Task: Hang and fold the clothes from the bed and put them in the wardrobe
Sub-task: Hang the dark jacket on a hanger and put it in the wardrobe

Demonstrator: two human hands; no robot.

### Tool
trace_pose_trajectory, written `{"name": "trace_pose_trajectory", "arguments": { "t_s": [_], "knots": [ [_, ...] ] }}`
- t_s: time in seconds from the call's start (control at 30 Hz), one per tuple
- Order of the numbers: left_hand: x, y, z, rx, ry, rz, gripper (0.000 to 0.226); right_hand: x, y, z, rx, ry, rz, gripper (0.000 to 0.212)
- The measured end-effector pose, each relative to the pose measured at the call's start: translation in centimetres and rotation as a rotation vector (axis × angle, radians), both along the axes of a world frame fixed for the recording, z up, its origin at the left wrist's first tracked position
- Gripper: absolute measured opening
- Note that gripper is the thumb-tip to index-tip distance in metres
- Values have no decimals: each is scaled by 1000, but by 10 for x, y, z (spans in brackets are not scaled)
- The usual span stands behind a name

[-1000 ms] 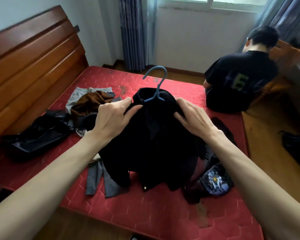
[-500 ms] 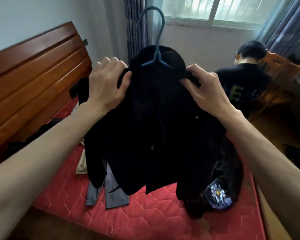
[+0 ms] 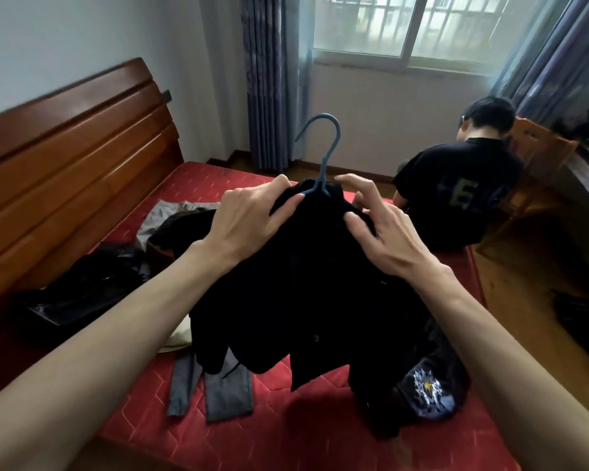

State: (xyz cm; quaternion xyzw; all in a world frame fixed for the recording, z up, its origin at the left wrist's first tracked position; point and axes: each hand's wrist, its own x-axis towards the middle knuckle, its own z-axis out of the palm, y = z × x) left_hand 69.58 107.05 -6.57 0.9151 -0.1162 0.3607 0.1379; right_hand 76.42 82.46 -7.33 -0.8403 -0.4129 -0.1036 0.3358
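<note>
Fingers [image 3: 288, 203] of my left hand [image 3: 249, 222] pinch a black button-front jacket [image 3: 306, 283] on its blue plastic hanger [image 3: 320, 154]; my right hand [image 3: 385, 236] hovers open; other clothes [image 3: 215, 385] await on the red mattress [image 3: 286, 433].

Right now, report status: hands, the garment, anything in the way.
Left hand pinching black shirt at collar; right hand fingers spread on its shoulder, grip unclear. Shirt on blue hanger, hem over bed. Other clothes beneath; seated person beyond.

Both forearms are showing bare from the lower frame edge up to the wrists, no sleeve covering them. The left hand [image 3: 249, 219] and right hand [image 3: 385, 232] are wearing nothing; short, unpainted nails are showing on the fingers [image 3: 298, 197].
</note>
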Motion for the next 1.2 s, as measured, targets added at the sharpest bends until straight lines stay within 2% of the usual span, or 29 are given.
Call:
{"name": "trace_pose_trajectory", "arguments": {
  "t_s": [0.1,0.2,0.33,0.5,0.57,0.63,0.7,0.8,0.9,0.97,1.1,1.2],
  "knots": [
    [-5,0,-6,-8,47,-4,37,-3,9,-8,-38,-134,-15,45],
    [-8,-3,-6,-58,98,-38,35,5,12,-16,38,-79,0,30],
    [-3,-12,0,-81,113,-182,25,-1,19,-20,90,2,43,24],
    [-3,-33,-17,-423,183,-210,17,-3,5,-39,75,26,16,25],
    [-7,-42,-25,-573,216,-179,17,-1,0,-44,18,-62,-5,28],
    [-8,-46,-26,-630,199,-156,17,4,-6,-46,-4,-175,-4,31],
    [-6,-47,-24,-622,179,-122,17,12,-9,-47,4,-245,19,37],
    [-4,-49,-21,-598,200,-59,18,20,-11,-52,25,-163,22,47],
    [-6,-48,-19,-552,207,-20,17,25,-11,-55,103,-103,99,27],
    [-15,-40,-21,-470,220,37,21,30,-9,-53,158,-22,163,21],
    [-59,-16,-42,-286,215,331,47,42,0,-42,227,82,294,20],
    [-94,-7,-49,-154,187,513,54,40,14,-29,244,143,408,19]
  ]
}}
